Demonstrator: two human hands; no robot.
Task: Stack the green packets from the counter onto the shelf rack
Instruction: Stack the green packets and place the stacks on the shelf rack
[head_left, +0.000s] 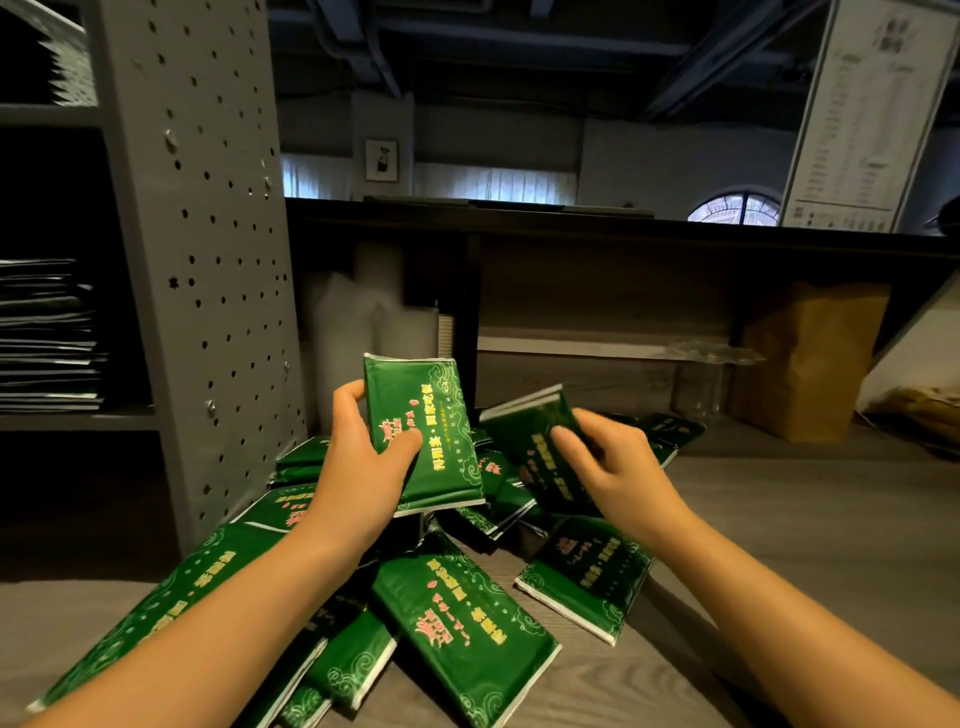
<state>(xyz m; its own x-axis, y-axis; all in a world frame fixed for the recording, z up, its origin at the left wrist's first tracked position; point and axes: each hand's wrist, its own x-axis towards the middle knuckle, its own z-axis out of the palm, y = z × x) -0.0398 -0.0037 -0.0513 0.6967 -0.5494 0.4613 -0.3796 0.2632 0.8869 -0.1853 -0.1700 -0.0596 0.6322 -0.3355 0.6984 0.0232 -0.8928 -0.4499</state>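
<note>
My left hand (363, 467) grips an upright green packet (431, 415) with yellow and pink print, thumb across its face. My right hand (613, 467) pinches a second green packet (530, 421), tilted and slightly blurred, just right of the first. Below both hands a loose pile of several green packets (467, 623) lies spread on the grey wooden counter (805, 519). The grey shelf rack (208, 260) with a perforated side panel stands at the left; stacked flat packets (47, 338) fill one of its shelves.
A brown paper bag (810, 358) stands at the right rear of the counter beside clear plastic containers (701, 374). White rolls (363, 312) stand behind the pile. A dark raised ledge (623, 223) runs across the back.
</note>
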